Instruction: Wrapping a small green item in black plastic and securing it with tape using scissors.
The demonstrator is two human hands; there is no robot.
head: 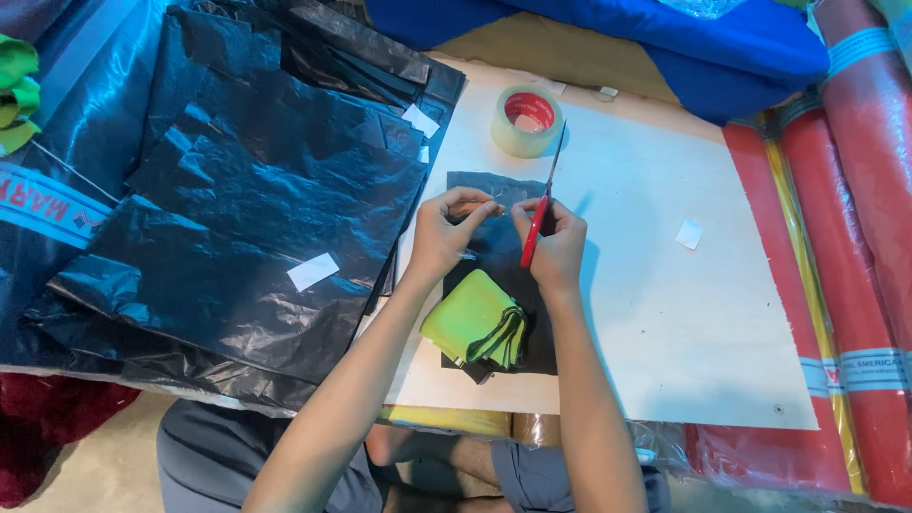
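Taking the white board as the landmark, everything sits on or around it. Off its left edge lies a heap of black plastic bags, glossy and crumpled, overlapping the board's left margin, with a small white label stuck on the top sheet. Farther left of the heap, a bit of green fabric shows at the frame edge.

On the board's left part lies a black plastic sheet, and both hands work just above it. The left hand has its grip pressed together on a small thin piece, brownish at the fingertips; I cannot tell what that piece is. The right hand sits just beside it, fingers closed around the red handles of a pair of scissors, whose blades point up the board toward the tape roll. Below the hands, on the near end of the black sheet, rests a yellow-green folded pouch with black straps.

Toward the board's far edge stands 1 roll of clear packing tape with a red core. On the board's right part lies 1 small white scrap. Beyond the right edge lie red fabric rolls, and past the far edge, blue fabric.
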